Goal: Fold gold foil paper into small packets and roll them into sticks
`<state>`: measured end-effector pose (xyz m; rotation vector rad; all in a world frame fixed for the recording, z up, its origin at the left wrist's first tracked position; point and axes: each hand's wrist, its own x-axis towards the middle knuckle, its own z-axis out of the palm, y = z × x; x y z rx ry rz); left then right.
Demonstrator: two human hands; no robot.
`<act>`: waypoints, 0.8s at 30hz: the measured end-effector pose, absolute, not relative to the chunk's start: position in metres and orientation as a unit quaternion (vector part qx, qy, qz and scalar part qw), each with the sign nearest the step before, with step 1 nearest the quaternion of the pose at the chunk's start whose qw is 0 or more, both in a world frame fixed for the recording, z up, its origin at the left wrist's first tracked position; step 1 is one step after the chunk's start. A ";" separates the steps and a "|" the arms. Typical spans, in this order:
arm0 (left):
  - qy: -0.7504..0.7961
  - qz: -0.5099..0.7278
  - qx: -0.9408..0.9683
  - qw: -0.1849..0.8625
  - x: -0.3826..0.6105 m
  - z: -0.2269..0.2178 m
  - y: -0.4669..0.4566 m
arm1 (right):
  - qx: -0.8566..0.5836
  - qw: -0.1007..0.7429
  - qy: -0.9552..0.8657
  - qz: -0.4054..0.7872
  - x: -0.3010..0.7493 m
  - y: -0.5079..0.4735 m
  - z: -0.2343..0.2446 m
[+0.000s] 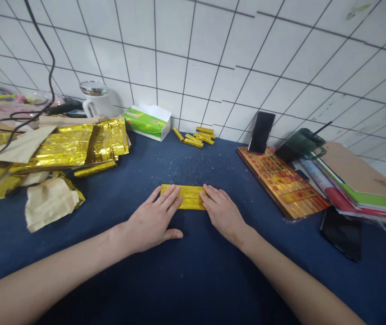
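Note:
A folded strip of gold foil paper (pixel 189 197) lies flat on the dark blue table cloth (pixel 186 271), in the middle of the table. My left hand (pixel 154 219) rests flat with its fingers stretched over the strip's left end. My right hand (pixel 221 212) lies flat too, fingertips pressing the strip's right end. Neither hand grips anything.
A heap of gold foil sheets (pixel 67 146) and crumpled paper (pixel 48 203) fills the left. Several small folded gold pieces (pixel 196 136) sit by the tiled wall, next to a green tissue box (pixel 146 121) and a white mug (pixel 94 101). A red-gold paper stack (pixel 284 183), phones and books lie right.

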<state>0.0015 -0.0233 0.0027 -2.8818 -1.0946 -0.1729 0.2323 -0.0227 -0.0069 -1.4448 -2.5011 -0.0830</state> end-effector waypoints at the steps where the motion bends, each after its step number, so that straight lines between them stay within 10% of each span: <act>1: -0.355 -0.057 -0.933 0.020 0.003 0.003 -0.024 | -0.496 0.128 -0.858 -0.028 0.232 -0.023 -0.007; 24: -0.352 -0.019 -0.935 -0.030 0.037 0.000 -0.028 | -0.497 0.097 -0.860 -0.057 0.232 -0.024 -0.004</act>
